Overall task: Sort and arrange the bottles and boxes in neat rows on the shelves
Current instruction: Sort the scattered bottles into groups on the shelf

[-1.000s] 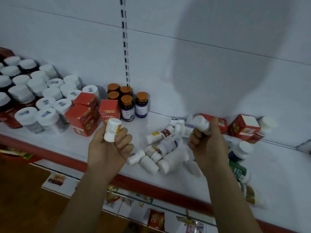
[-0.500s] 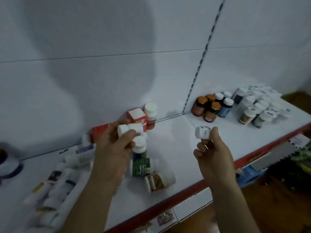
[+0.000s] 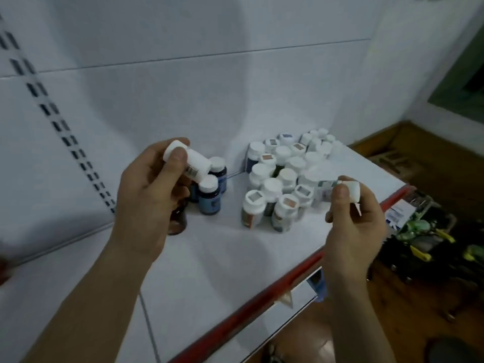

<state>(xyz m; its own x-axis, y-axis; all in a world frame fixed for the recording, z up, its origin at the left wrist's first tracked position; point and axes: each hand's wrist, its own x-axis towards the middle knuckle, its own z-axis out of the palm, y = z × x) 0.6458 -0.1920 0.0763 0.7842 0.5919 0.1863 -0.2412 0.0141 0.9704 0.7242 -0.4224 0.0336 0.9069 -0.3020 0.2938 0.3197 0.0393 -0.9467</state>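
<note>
Nearest: the red front edge (image 3: 262, 292) of the white shelf (image 3: 222, 258), running diagonally from near-left to far-right.

Above the shelf, the left hand (image 3: 149, 195) grips a small white plastic bottle w/ barcode label (image 3: 193, 163), thumb over the cap, fingers curled behind. Long axis is tilted: cap up & left, base down & right. The base points at two dark blue-label bottles w/ white caps (image 3: 209, 195), upright just beyond the knuckles. A brown glass bottle (image 3: 178, 218) stands partly hidden behind that hand; its cap isn't visible.

The right hand (image 3: 351, 221) pinches a second small white bottle w/ printed label (image 3: 327, 188) betw. thumb & curled fingers. This one lies approx. level: long axis left-right, cap at the right, base to the left.

Key relation: the packed group of white-capped bottles (image 3: 282, 176) stands upright on the shelf, just left of & beyond the right hand. The level bottle's base is almost over the group's near-right corner. So the right hand is nearer that group, and the left hand is nearer the blue pair.

Next move prob. needs the right-hand bottle swung upright, cap up, before it goes down at the group's near edge, where the rows look ragged. Risk: the near-edge bottles are close-packed & could be knocked over.

Farthest: the white back panel (image 3: 183, 87), w/ a slotted upright strip (image 3: 60, 127) at far left.
</note>
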